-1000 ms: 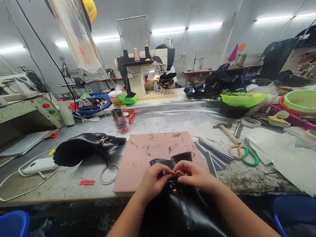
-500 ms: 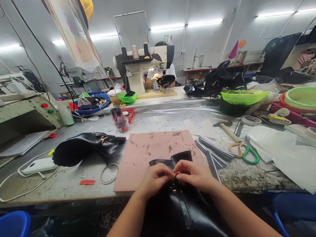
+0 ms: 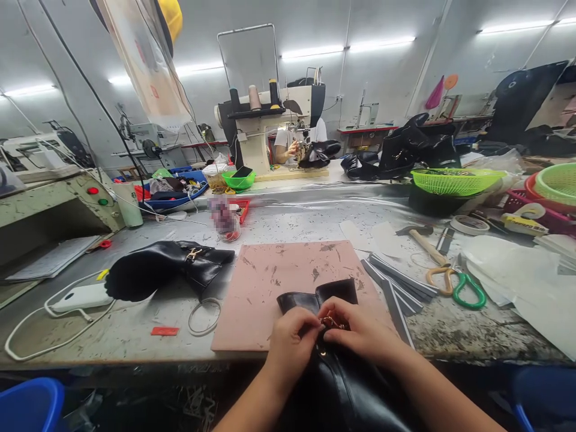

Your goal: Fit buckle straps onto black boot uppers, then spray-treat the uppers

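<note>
A shiny black leather boot upper lies across the front edge of the pink board, its far end resting on the board. On it sits a gold metal buckle, partly covered by my fingers. My left hand pinches at the buckle's left side; what its fingertips hold is hidden. My right hand is closed around the buckle from the right, thumb and forefinger on the gold metal. Left of the board lies a second black boot upper with a gold buckle.
Grey strips, a hammer and scissors lie right of the board. A metal ring and a red piece lie left. Beyond, a person's hand works at a sewing machine, near a green basket.
My hands have turned slightly at the buckle, and more of its gold metal shows. The whole view has shifted a little. The person at the sewing machine has moved the black piece.
</note>
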A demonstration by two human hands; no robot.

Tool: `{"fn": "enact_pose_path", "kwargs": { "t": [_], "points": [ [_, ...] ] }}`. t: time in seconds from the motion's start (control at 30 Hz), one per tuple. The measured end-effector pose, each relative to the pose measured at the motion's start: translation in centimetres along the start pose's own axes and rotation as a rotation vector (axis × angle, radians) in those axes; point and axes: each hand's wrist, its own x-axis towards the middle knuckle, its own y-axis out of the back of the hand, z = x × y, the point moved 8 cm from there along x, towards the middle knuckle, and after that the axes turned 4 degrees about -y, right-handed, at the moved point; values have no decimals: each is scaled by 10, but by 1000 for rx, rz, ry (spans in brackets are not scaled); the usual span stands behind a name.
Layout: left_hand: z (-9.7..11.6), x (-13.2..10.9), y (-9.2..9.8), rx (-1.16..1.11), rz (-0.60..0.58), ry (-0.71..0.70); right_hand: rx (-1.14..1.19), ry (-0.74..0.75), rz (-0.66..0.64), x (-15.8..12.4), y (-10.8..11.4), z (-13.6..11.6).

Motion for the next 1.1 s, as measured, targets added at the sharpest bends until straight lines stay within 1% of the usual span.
{"fn": "enact_pose_path", "kwargs": {
  "t": [0.13, 0.23, 0.33, 0.4, 0.43, 0.53, 0.6, 0.67, 0.77, 0.87, 0.97, 1.03, 1.1],
  "points": [
    [2, -11, -3, -15, 0, -26, -5, -23, 54, 1, 4, 0],
    [3, -18, -8, 16, 2, -64, -25, -39, 34, 1, 1, -2],
    [-3, -19, -3, 11, 81, -32, 40, -24, -10, 2, -3, -6],
    [-5, -16, 3, 40, 91, -24, 79, -15, -11, 3, -2, -5],
    [-5, -13, 4, 89, 60, -31, 99, -15, -2, 3, -2, -4],
    [-4, -4, 5, 266, -143, -21, 183, -32, 8, 2, 1, 2],
    [-7, -1, 6, 284, -249, 40, 203, -38, -4, 0, 2, 5],
    [-8, 2, 7, 256, -298, 104, 192, -30, -26, -1, 3, 6],
    [-6, 5, 2, 300, -333, 148, 213, -42, -90, -1, 0, 7],
    [2, 8, -7, 431, -365, 116, 247, -67, -138, 0, -3, 10],
    [4, 9, -10, 453, -349, 132, 273, -49, -88, 1, 0, 10],
    [1, 9, -8, 387, -313, 171, 304, -40, -46, 2, 3, 10],
    [1, 9, -7, 326, -305, 172, 321, -40, -16, 2, 5, 11]
  ]
}}
